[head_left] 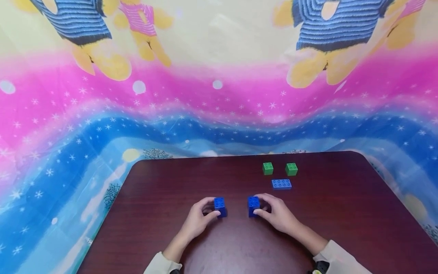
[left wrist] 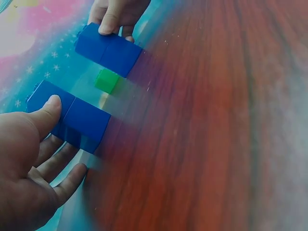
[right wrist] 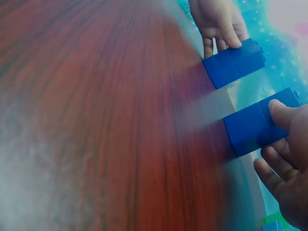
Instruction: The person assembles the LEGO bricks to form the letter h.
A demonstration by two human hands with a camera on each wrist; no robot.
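Note:
In the head view my left hand pinches a stack of two dark blue toy bricks between thumb and fingers. My right hand grips a matching dark blue stack to its right, and a gap parts the two. Both stacks stand upright, studs up, at the middle of the table. A seam between upper and lower brick shows on the left stack in the left wrist view and on the right stack in the right wrist view. Whether their undersides touch the table I cannot tell.
Behind the right hand a lighter blue eight-stud brick lies flat on the dark red-brown table. Two small green bricks stand apart beyond it, near the far edge. A patterned cloth hangs behind and beside the table.

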